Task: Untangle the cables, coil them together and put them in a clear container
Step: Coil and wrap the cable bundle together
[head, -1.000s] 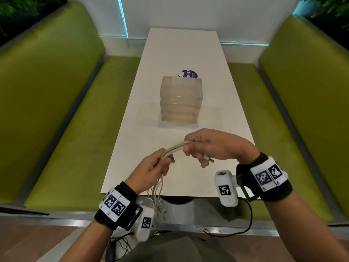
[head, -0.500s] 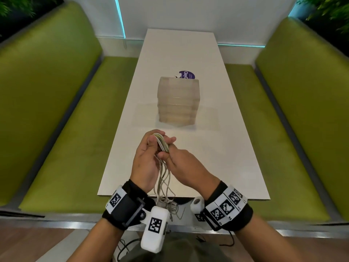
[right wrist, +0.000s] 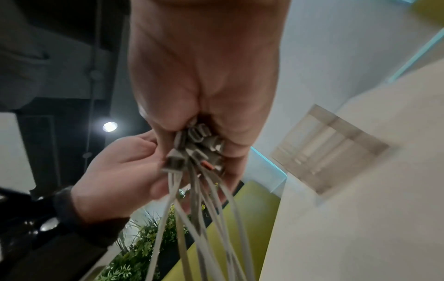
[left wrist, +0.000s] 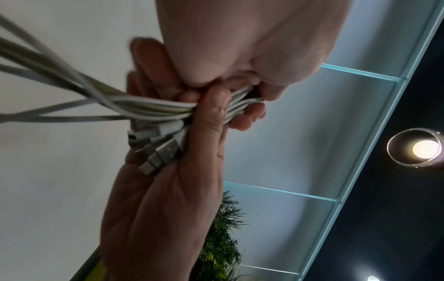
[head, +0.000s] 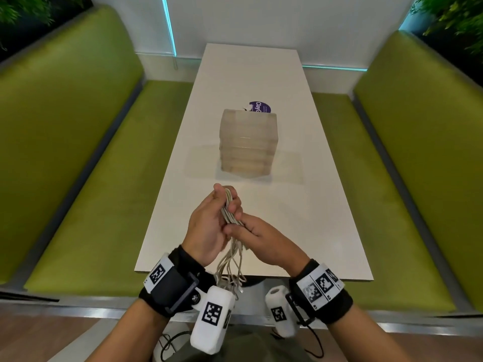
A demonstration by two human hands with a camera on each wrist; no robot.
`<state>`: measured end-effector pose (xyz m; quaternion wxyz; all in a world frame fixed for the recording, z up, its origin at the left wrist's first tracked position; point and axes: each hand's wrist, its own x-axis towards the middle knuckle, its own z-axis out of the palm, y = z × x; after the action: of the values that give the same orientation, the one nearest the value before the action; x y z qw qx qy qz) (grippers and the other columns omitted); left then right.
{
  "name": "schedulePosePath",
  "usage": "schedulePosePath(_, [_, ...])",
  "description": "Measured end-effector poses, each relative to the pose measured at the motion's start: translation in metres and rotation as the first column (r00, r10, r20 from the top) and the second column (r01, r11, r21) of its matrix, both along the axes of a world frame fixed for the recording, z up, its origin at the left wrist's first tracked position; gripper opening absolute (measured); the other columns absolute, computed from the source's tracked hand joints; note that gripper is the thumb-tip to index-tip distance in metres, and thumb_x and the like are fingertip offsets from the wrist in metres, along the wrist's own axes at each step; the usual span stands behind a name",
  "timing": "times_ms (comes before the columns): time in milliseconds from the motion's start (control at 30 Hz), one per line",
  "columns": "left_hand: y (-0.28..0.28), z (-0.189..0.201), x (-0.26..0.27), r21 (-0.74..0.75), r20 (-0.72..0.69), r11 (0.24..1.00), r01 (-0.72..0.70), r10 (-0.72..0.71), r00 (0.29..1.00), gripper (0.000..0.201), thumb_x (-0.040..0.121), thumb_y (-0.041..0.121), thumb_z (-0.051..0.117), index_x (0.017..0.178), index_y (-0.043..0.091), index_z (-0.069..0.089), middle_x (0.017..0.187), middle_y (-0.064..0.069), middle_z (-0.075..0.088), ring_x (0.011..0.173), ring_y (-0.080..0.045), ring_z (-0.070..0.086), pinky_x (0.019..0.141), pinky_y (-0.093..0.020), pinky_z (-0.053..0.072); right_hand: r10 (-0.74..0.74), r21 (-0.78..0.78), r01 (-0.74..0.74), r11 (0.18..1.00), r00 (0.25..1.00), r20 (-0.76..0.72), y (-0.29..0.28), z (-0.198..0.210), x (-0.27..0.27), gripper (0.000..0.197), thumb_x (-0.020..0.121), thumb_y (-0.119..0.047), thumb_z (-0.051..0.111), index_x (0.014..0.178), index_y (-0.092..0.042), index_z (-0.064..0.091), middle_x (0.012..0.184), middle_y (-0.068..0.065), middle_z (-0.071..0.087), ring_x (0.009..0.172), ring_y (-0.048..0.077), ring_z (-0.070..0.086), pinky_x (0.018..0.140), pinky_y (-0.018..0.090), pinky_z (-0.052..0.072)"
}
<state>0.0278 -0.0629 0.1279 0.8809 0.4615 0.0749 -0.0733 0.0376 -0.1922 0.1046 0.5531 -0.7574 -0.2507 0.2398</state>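
Observation:
A bundle of white cables (head: 229, 208) is folded between both hands above the near end of the white table (head: 300, 210). My left hand (head: 209, 220) grips the bundle, thumb (left wrist: 211, 114) across the strands, with the USB plugs (left wrist: 161, 154) lying against its palm. My right hand (head: 257, 237) holds the same bundle from the right, fingers curled round it beside the plugs (right wrist: 197, 150). Loose cable ends (head: 231, 270) hang below the hands past the table edge. The clear container (head: 248, 145) stands further back on the table, apart from both hands.
A purple round sticker (head: 260, 107) lies behind the container. Green bench seats (head: 109, 194) (head: 386, 194) flank the table on both sides. The table's near edge (head: 251, 274) runs just under my wrists.
My right hand, which held a stretch of cable out to the right, has come in against the left hand. The cables are now folded into one bundle held by both hands.

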Motion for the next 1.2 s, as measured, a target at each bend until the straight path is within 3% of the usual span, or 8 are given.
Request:
schedulePosePath(467, [-0.002,-0.007,0.001,0.169,0.035,0.979,0.112,-0.119,0.992,0.037,0.089,0.046,0.047,0.081,0.011,0.054,0.058,0.001,0.039,0.052,-0.013,0.039,0.046,-0.022,0.040,0.007,0.299,0.077,0.951,0.962,-0.272,0.000,-0.017,-0.012,0.027,0.098,-0.024,0.042,0.074,-0.016,0.052,0.058,-0.003,0.050,0.056,0.018,0.055,0.067,0.036,0.049])
schedulePosePath(600, [0.002,-0.022,0.000,0.333,0.109,0.933,0.135,-0.180,0.978,0.060,0.074,0.076,0.046,0.113,0.032,0.059,0.096,0.001,0.068,0.075,-0.030,0.050,0.058,-0.032,0.044,-0.027,0.321,0.084,0.943,0.984,-0.178,0.000,-0.010,-0.008,0.036,0.101,-0.021,0.035,0.082,0.000,0.057,0.073,0.004,0.063,0.067,0.024,0.056,0.069,0.029,0.048])
schedulePosePath(700, [0.006,-0.039,-0.003,0.395,0.107,0.890,0.228,-0.291,0.951,0.095,0.055,0.090,0.049,0.131,0.034,0.042,0.081,0.004,0.066,0.084,-0.025,0.051,0.082,-0.039,0.052,-0.118,0.379,0.163,0.911,0.983,-0.139,-0.002,0.004,-0.002,0.034,0.100,-0.021,0.035,0.084,0.000,0.057,0.068,-0.001,0.062,0.063,0.016,0.056,0.063,0.023,0.047])
schedulePosePath(767, [0.007,-0.049,-0.007,0.446,0.139,0.853,0.271,-0.365,0.921,0.090,0.062,0.084,0.050,0.126,0.022,0.047,0.088,-0.003,0.062,0.093,-0.018,0.061,0.096,-0.039,0.050,-0.183,0.433,0.254,0.865,0.963,-0.200,-0.005,0.014,0.005,0.028,0.096,-0.028,0.039,0.083,-0.006,0.051,0.062,-0.003,0.056,0.056,0.010,0.054,0.055,0.021,0.046])
schedulePosePath(900, [0.007,-0.053,-0.013,0.537,0.120,0.785,0.308,-0.432,0.894,0.055,0.078,0.072,0.050,0.091,0.021,0.064,0.060,0.003,0.052,0.057,-0.013,0.048,0.060,-0.022,0.043,-0.214,0.527,0.358,0.771,0.925,-0.315,-0.011,0.021,0.018,0.020,0.095,-0.026,0.044,0.086,-0.010,0.051,0.057,-0.003,0.048,0.054,0.013,0.052,0.064,0.033,0.048])
schedulePosePath(1000, [0.010,-0.057,-0.010,0.548,0.105,0.770,0.327,-0.451,0.886,0.044,0.078,0.072,0.052,0.066,0.029,0.056,0.054,0.006,0.040,0.050,-0.012,0.039,0.058,-0.031,0.042,-0.199,0.533,0.361,0.765,0.920,-0.337,-0.012,0.020,0.018,0.018,0.096,-0.022,0.044,0.089,-0.008,0.052,0.055,-0.004,0.044,0.052,0.013,0.047,0.065,0.029,0.051])
schedulePosePath(1067, [0.012,-0.059,-0.009,0.509,0.125,0.768,0.389,-0.513,0.849,0.042,0.084,0.067,0.049,0.071,0.029,0.060,0.058,-0.001,0.050,0.057,-0.016,0.053,0.075,-0.044,0.052,-0.177,0.534,0.343,0.773,0.925,-0.337,-0.012,0.018,0.017,0.019,0.098,-0.022,0.042,0.089,-0.008,0.052,0.055,-0.005,0.044,0.051,0.012,0.046,0.062,0.028,0.050])
schedulePosePath(1200, [0.014,-0.052,-0.005,0.461,0.103,0.769,0.443,-0.542,0.834,0.060,0.083,0.068,0.043,0.095,0.016,0.070,0.091,-0.013,0.071,0.093,-0.029,0.068,0.092,-0.033,0.049,-0.160,0.464,0.296,0.835,0.937,-0.310,-0.011,0.014,0.012,0.021,0.096,-0.030,0.046,0.087,-0.013,0.054,0.056,-0.006,0.047,0.051,0.014,0.045,0.040,0.028,0.036])
